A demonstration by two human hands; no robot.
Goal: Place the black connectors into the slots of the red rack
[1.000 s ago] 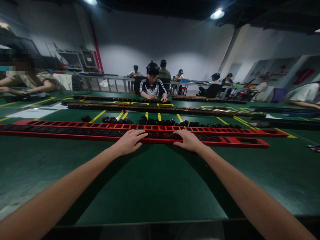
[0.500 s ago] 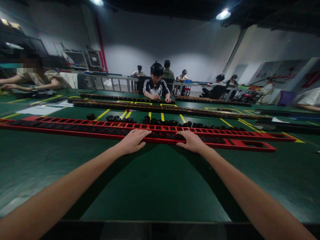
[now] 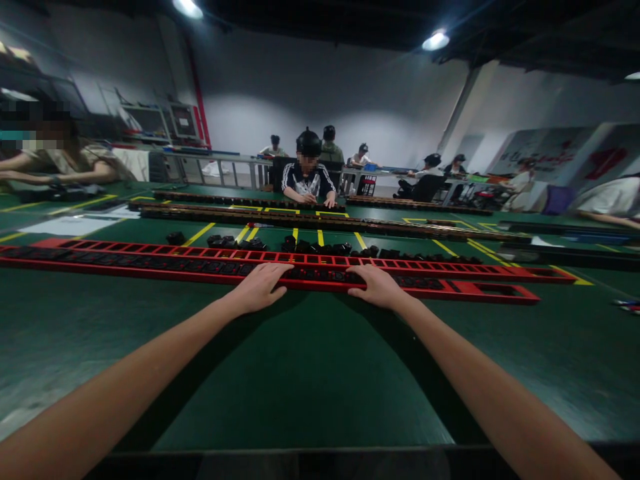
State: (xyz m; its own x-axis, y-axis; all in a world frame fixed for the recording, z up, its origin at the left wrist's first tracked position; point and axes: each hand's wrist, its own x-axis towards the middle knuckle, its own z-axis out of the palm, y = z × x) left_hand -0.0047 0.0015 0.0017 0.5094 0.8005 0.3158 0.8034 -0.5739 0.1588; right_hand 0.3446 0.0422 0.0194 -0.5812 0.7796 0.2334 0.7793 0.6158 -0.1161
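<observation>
A long red frame (image 3: 320, 285) lies across the green table before me, with a row of black square parts (image 3: 220, 267) in its slots. My left hand (image 3: 260, 288) rests on the frame left of the middle, fingers stretched over the slots and thumb apart at the near edge. To the right, my right hand (image 3: 376, 285) lies over the same frame, its fingers forward and thumb spread toward the left. Several black parts show in the gap between the hands. Part of the frame is hidden under both hands.
A second red frame (image 3: 500, 270) lies just behind, with loose black parts (image 3: 293, 245) beyond it. Farther back are long dark strips (image 3: 325, 222) and a co-worker (image 3: 306, 180) across the table. White paper (image 3: 60, 225) lies at left; other people sit around.
The view has shifted slightly, so the scene sits a little farther left. Both hands keep their places on the red frame.
</observation>
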